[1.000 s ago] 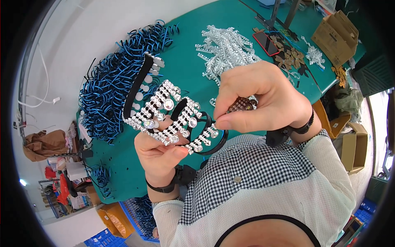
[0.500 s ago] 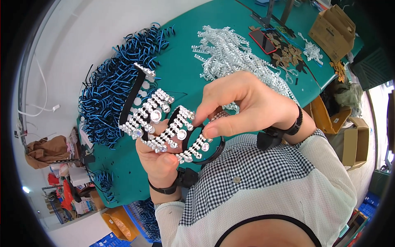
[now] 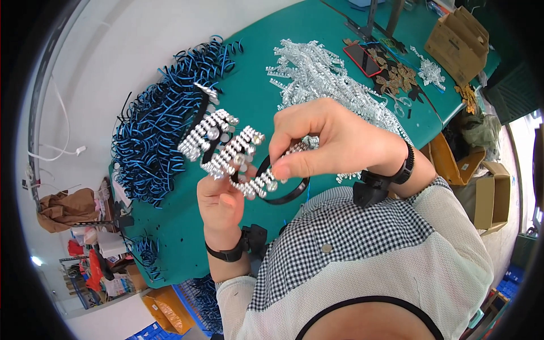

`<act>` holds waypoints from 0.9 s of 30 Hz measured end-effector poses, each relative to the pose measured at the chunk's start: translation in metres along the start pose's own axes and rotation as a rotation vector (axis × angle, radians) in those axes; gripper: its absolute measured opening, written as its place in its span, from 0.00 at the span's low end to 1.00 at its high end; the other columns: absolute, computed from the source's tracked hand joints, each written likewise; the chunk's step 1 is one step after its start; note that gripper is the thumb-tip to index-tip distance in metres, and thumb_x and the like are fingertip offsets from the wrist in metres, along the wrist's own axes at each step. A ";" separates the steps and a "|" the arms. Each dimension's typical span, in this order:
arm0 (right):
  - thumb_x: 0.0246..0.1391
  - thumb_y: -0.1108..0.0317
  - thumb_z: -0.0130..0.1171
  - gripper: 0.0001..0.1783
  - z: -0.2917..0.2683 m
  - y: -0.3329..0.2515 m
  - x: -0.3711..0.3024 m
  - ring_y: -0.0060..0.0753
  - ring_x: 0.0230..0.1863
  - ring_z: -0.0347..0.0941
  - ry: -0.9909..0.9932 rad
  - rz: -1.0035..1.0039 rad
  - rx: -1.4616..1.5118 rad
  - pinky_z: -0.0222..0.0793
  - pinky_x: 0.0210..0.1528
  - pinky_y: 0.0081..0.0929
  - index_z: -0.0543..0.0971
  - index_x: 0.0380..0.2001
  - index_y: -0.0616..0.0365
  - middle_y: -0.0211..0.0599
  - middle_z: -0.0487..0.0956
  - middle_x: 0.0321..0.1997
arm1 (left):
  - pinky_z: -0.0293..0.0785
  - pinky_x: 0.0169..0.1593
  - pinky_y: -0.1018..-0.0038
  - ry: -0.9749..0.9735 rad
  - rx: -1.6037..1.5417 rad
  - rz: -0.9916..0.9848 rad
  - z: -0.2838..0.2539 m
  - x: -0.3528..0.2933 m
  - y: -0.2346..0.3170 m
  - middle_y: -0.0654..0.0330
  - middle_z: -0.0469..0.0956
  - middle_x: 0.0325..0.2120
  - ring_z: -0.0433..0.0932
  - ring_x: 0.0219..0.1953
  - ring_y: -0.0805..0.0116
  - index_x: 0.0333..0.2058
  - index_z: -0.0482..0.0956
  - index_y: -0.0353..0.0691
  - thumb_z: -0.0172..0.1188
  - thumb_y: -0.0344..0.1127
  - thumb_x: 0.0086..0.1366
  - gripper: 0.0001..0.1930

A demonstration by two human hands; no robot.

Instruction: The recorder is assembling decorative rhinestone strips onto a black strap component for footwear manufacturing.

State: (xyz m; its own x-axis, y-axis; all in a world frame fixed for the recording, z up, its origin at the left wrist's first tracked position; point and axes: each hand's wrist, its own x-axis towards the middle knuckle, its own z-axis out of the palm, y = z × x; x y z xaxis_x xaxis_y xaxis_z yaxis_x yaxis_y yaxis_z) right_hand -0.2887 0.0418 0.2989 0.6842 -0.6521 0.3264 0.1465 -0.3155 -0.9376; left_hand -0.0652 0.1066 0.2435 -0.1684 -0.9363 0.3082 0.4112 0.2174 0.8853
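A coiling silver rhinestone trim on black backing, with round clear stones dangling from its edge, hangs in loops between my hands. My right hand pinches its near end between thumb and forefinger. Below that pinch a thin black hoop, like a headband, curves beside the trim. My left hand is under the loops, its thumb bent and its fingers partly hidden behind the trim, which it appears to grip loosely. The far loop of trim rises over the heap of blue-and-black curled ribbon.
Silver curled ribbon is heaped on the green table. Farther right lie a red-edged phone, brown glittery pieces, scissors and a cardboard box. Another open box stands right of my arm.
The loops of trim have swung and turned slightly to the right. My left hand has dropped a little and its thumb has come off the trim's front. My right hand keeps its pinch.
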 end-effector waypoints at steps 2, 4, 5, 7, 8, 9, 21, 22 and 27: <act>0.45 0.69 0.64 0.07 -0.006 0.001 -0.001 0.20 0.27 0.68 0.000 0.060 0.071 0.63 0.31 0.18 0.79 0.26 0.62 0.29 0.74 0.24 | 0.70 0.29 0.76 -0.057 0.078 0.019 -0.007 0.000 0.000 0.48 0.69 0.49 0.72 0.47 0.58 0.47 0.73 0.33 0.65 0.46 0.52 0.28; 0.47 0.69 0.62 0.07 -0.011 0.002 0.001 0.18 0.27 0.67 -0.020 0.146 0.168 0.63 0.30 0.17 0.79 0.26 0.63 0.27 0.73 0.24 | 0.71 0.29 0.75 -0.119 0.135 0.032 -0.019 -0.001 0.005 0.46 0.68 0.50 0.72 0.49 0.58 0.47 0.73 0.31 0.65 0.45 0.53 0.28; 0.47 0.69 0.62 0.07 -0.011 0.003 0.001 0.18 0.27 0.67 -0.020 0.142 0.162 0.63 0.30 0.17 0.79 0.26 0.63 0.27 0.73 0.24 | 0.73 0.35 0.72 -0.175 0.207 0.011 -0.019 0.000 0.012 0.43 0.69 0.49 0.72 0.48 0.57 0.45 0.74 0.30 0.61 0.45 0.56 0.25; 0.48 0.70 0.62 0.07 -0.011 0.006 0.002 0.17 0.27 0.67 -0.052 0.213 0.278 0.62 0.29 0.15 0.79 0.26 0.63 0.27 0.74 0.24 | 0.74 0.41 0.69 -0.229 0.284 -0.001 -0.029 0.001 0.020 0.40 0.70 0.47 0.73 0.48 0.55 0.42 0.75 0.28 0.58 0.45 0.59 0.23; 0.48 0.70 0.62 0.07 -0.011 0.007 0.003 0.17 0.27 0.67 -0.059 0.207 0.272 0.62 0.29 0.15 0.79 0.26 0.63 0.27 0.74 0.24 | 0.74 0.35 0.73 -0.266 0.354 0.075 -0.038 0.000 0.020 0.41 0.73 0.41 0.76 0.41 0.57 0.39 0.76 0.27 0.58 0.43 0.59 0.21; 0.47 0.70 0.62 0.07 -0.011 0.008 0.003 0.16 0.27 0.67 -0.049 0.212 0.274 0.62 0.29 0.15 0.79 0.26 0.63 0.26 0.74 0.24 | 0.74 0.29 0.77 -0.303 0.423 0.150 -0.043 -0.001 0.020 0.41 0.76 0.35 0.78 0.35 0.59 0.36 0.77 0.27 0.57 0.42 0.59 0.19; 0.44 0.70 0.63 0.06 0.005 0.008 0.009 0.24 0.23 0.67 0.080 -0.123 -0.403 0.61 0.23 0.21 0.79 0.26 0.61 0.31 0.72 0.21 | 0.66 0.19 0.85 0.016 1.009 0.190 0.052 0.012 0.033 0.52 0.76 0.38 0.75 0.22 0.78 0.37 0.75 0.30 0.58 0.23 0.55 0.10; 0.44 0.70 0.63 0.06 0.006 0.007 0.008 0.24 0.23 0.67 0.073 -0.118 -0.402 0.61 0.23 0.21 0.79 0.26 0.61 0.31 0.72 0.21 | 0.68 0.22 0.86 0.027 0.937 0.105 0.053 0.013 0.032 0.53 0.76 0.37 0.76 0.23 0.77 0.40 0.74 0.29 0.56 0.23 0.56 0.11; 0.43 0.71 0.62 0.06 0.002 0.002 0.008 0.29 0.22 0.68 0.013 -0.151 -0.445 0.62 0.23 0.24 0.79 0.28 0.60 0.34 0.72 0.21 | 0.68 0.21 0.85 0.064 0.659 -0.146 0.051 0.018 0.037 0.58 0.74 0.31 0.74 0.21 0.78 0.41 0.74 0.29 0.59 0.24 0.56 0.13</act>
State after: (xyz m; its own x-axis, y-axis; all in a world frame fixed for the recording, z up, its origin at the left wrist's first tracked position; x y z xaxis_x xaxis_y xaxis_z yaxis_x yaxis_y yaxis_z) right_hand -0.2820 0.0373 0.2993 0.6697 -0.5835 0.4594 -0.0785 -0.6708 -0.7375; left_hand -0.0985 0.1117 0.2999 -0.1192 -0.9788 0.1664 -0.2474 0.1916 0.9498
